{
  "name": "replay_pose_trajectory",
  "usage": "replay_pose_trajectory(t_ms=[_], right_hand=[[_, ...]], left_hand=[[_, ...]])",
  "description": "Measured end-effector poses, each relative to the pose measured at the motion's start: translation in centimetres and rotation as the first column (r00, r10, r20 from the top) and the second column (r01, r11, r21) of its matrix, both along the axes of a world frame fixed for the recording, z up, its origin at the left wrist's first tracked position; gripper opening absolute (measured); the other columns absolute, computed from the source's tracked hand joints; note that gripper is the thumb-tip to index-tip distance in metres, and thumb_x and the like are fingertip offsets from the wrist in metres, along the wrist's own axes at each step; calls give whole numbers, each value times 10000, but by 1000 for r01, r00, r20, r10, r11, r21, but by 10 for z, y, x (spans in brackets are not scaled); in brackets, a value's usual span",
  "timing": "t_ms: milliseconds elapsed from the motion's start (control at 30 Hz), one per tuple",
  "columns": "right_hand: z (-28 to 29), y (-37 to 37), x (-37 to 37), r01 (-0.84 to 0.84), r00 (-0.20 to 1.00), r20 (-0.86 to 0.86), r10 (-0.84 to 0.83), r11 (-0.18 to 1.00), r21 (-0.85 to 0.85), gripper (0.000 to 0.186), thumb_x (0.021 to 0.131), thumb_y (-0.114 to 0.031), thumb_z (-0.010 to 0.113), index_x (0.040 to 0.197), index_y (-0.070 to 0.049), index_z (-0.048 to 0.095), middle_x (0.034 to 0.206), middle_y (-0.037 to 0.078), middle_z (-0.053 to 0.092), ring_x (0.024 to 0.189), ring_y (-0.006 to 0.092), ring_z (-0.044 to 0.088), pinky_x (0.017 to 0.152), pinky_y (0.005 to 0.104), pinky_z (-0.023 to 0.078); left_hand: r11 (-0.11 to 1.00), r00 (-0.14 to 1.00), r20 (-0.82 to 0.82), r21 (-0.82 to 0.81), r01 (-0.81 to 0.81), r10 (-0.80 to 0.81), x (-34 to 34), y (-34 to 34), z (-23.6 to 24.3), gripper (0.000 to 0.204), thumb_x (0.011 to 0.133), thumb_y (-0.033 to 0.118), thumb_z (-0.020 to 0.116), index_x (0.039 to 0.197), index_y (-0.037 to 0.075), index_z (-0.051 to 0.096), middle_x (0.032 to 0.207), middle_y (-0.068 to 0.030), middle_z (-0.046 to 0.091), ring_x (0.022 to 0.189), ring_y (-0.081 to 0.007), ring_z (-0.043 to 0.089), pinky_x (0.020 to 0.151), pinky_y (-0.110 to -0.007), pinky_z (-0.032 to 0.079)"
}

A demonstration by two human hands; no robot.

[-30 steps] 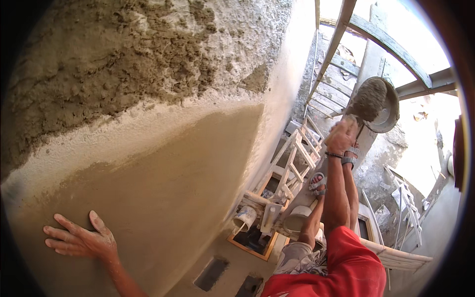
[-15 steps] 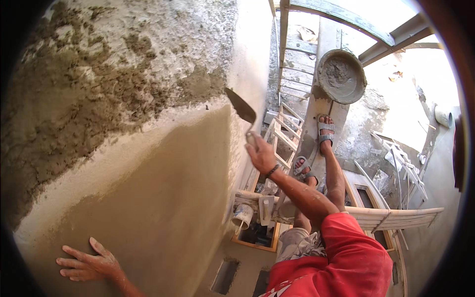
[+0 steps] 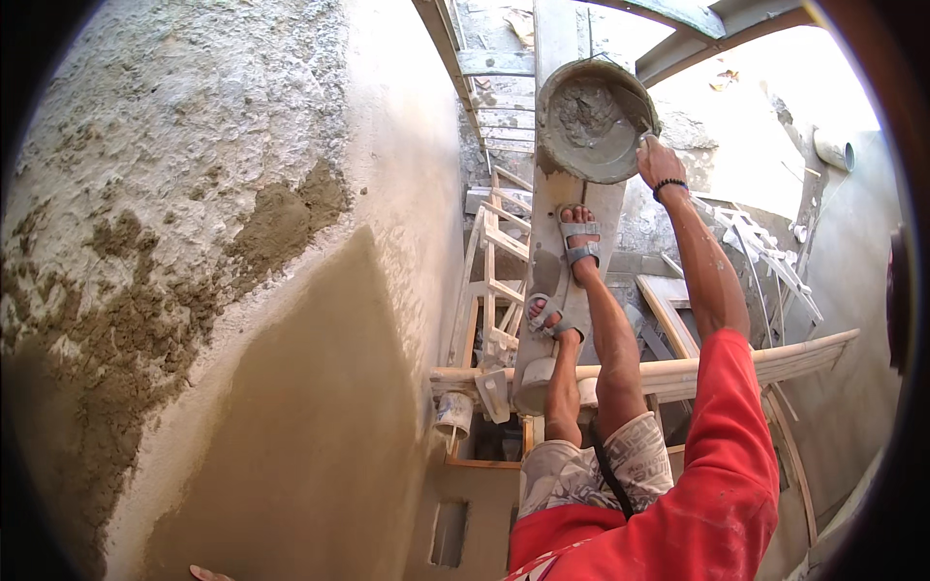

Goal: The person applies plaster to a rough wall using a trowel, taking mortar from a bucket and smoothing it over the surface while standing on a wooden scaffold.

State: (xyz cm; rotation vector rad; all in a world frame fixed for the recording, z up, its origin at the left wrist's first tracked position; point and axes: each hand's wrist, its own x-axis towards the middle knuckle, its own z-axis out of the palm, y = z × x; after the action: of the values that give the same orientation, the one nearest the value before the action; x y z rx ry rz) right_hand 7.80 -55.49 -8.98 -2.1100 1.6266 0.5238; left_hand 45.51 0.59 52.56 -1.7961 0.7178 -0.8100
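Observation:
My right hand (image 3: 661, 163) is closed round the handle of a trowel (image 3: 646, 124) at the right rim of a round mortar pan (image 3: 550, 145). Most of the trowel blade is hard to make out against the pan's inside. Wet grey mortar (image 3: 586, 111) lies in the pan, heaped toward its far left side. Of my left hand (image 3: 205, 574) only a stretched-out finger shows at the lower edge, against the wall; the rest is out of view. Beside it the wall (image 3: 291, 416) carries a smooth damp plaster patch, with rough, lumpy mortar (image 3: 116, 310) above and to the left.
My sandalled feet stand on a narrow plank (image 3: 605, 208) with the pan at its far part. Bamboo poles (image 3: 717, 366) cross beneath. A wooden ladder-like frame (image 3: 504, 242), a small bucket (image 3: 453, 414) and scrap wood (image 3: 765, 257) lie lower down. Metal beams (image 3: 722, 44) run overhead at the far right.
My right hand has swung with the trowel from the wall out to the pan's right rim. My left hand has slid nearly out of view at the bottom. The view has turned rightward.

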Motion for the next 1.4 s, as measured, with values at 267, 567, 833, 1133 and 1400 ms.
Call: replay_pose_trajectory(t_ms=[267, 567, 833, 1133, 1400], right_hand=[[-63, 16, 25, 126, 968, 178, -175, 959, 254, 394, 828, -344, 530, 1022, -22, 648, 983, 288, 629, 992, 444, 586, 880, 486, 456], [-40, 26, 39, 296, 761, 313, -568, 734, 612, 273, 850, -271, 538, 858, -1, 576, 593, 90, 543, 458, 184, 515, 433, 337, 425], [-39, 57, -2, 307, 483, 490, -726, 665, 681, 223, 894, -254, 538, 782, -64, 508, 551, 7, 469, 430, 92, 452, 372, 251, 365], [9, 107, 15, 349, 181, 579, -795, 602, 718, 209, 890, -212, 479, 1018, -52, 522, 667, 35, 517, 488, 121, 512, 410, 242, 432], [157, 219, 140, 468, -66, 775, -628, 667, 580, 405, 853, -58, 456, 1248, 28, 453, 747, 74, 562, 554, 124, 533, 477, 248, 469]], left_hand=[[999, 999, 9, 13, -32, 32, 2, -4, -4, 829, 935, 574, 316, 1484, -4, 90, 1499, -319, -99, 1360, -534, -100, 1018, -694, 10], [999, 999, 18, 30, -41, 41, -2, -7, -5, 835, 934, 575, 313, 1481, -14, 88, 1496, -327, -94, 1352, -550, -97, 1012, -702, 17], [999, 999, 27, 28, -39, 38, 1, -10, -10, 843, 931, 582, 322, 1481, -14, 90, 1498, -328, -78, 1351, -555, -86, 1010, -703, 33], [989, 984, 106, 30, 143, -145, 22, 12, -9, 753, 920, 556, 433, 1480, 99, 225, 1522, -248, 115, 1366, -510, 130, 1044, -641, 170], [999, 995, 93, -7, 40, -39, 7, 19, 9, 760, 928, 542, 413, 1488, 88, 174, 1528, -258, 45, 1385, -505, 19, 1061, -638, 118]])
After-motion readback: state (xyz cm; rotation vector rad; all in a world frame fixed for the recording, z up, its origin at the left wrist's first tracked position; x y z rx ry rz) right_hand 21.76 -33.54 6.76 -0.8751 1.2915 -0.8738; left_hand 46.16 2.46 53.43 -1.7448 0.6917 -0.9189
